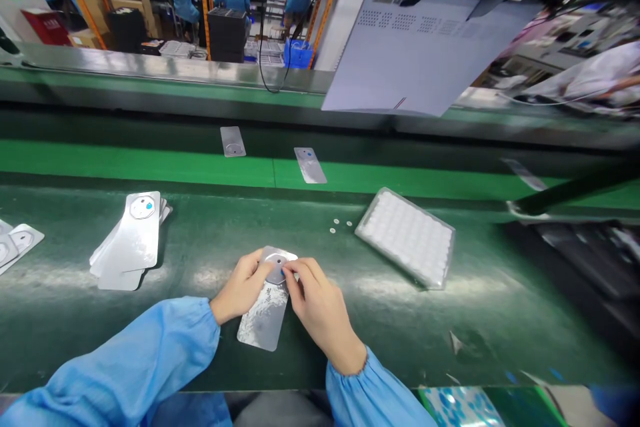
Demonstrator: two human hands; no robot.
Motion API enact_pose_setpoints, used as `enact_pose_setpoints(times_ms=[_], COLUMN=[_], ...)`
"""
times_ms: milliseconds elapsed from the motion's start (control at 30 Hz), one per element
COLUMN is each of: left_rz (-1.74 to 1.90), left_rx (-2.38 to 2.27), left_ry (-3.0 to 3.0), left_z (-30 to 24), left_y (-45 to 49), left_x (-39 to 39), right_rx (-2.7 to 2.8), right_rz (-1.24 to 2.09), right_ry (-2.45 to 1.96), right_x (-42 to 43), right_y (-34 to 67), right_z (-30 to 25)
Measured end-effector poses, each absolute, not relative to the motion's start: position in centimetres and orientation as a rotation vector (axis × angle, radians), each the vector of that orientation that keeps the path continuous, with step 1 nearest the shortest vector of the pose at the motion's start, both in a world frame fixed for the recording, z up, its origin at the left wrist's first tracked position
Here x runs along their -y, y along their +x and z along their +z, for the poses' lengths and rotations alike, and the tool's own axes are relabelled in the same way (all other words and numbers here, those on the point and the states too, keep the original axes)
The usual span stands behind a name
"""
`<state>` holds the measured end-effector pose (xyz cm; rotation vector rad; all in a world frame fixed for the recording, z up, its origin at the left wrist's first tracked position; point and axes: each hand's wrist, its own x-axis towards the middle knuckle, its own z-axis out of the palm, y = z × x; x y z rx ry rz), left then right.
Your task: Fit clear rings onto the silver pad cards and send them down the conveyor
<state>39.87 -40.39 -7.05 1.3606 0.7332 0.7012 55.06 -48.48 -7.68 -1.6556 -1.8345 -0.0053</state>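
Observation:
A silver phone back cover (265, 317) with a round camera ring lies flat on the dark green bench in front of me. My left hand (243, 287) grips its upper left edge with curled fingers. My right hand (317, 303) pinches thumb and forefinger together at the camera ring; whatever tiny piece it holds is too small to name. Both arms wear blue sleeves.
A stack of similar covers (130, 243) lies to the left, with more at the far left (17, 243). A clear tray of small white parts (407, 237) sits to the right, three loose white dots (340, 225) beside it. Two covers (233, 141) (310, 165) ride the green conveyor behind. People in blue work far back.

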Motion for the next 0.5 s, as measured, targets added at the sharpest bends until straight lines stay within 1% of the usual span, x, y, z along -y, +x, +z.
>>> enact_pose_setpoints(times_ms=[100,233,300,433,500], left_rz=[0.696,0.704,0.712,0.693,0.689], left_rx=[-0.751,-0.744,-0.744,-0.758,-0.763], left_ry=[1.339,1.259,1.223,1.237,1.261], left_z=[-7.1,-7.0,-7.1,-7.3,-7.4], left_y=[39.9,40.0,40.0,40.0,40.0], left_x=[40.2,39.8,39.7,39.7,39.8], right_rx=[1.984,2.174,2.105,1.875,1.860], right_rz=[-0.110,-0.245,-0.191,0.055,0.088], right_ry=[-1.637,-1.301,-1.223,-1.330,-1.388], right_x=[48.3,47.7,47.3,47.0,47.1], right_y=[55.4,56.7,57.3,57.3,56.9], right_z=[-7.9,-7.9,-7.7,-7.2,-7.2])
